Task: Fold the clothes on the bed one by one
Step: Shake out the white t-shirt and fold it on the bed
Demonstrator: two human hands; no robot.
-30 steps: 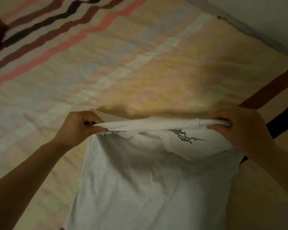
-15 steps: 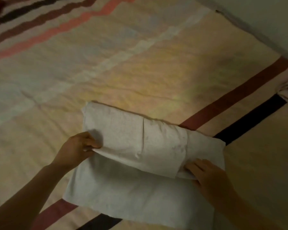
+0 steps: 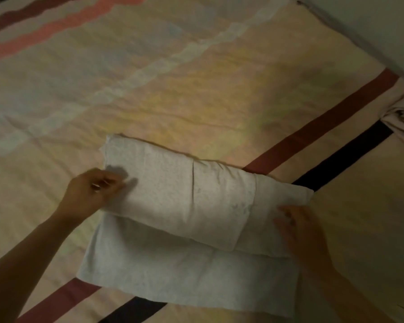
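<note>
Change: a second ago I held the shirt (image 3: pixel 187 220) up by its top edge; I had since laid that over, half-folded, at lower centre of the bed (image 3: pixel 196 78)
Left hand (image 3: pixel 91 192): loosely curled at the left edge; grip unclear
Right hand (image 3: pixel 303 231): flat, pressing the right end
Meaning: one more fold seemed due

My single head-worn camera looks forward and down — close over the striped bed (image 3: pixel 196 94), both forearms entering from the bottom edge, a wall (image 3: pixel 383 24) cutting the upper right corner.
</note>
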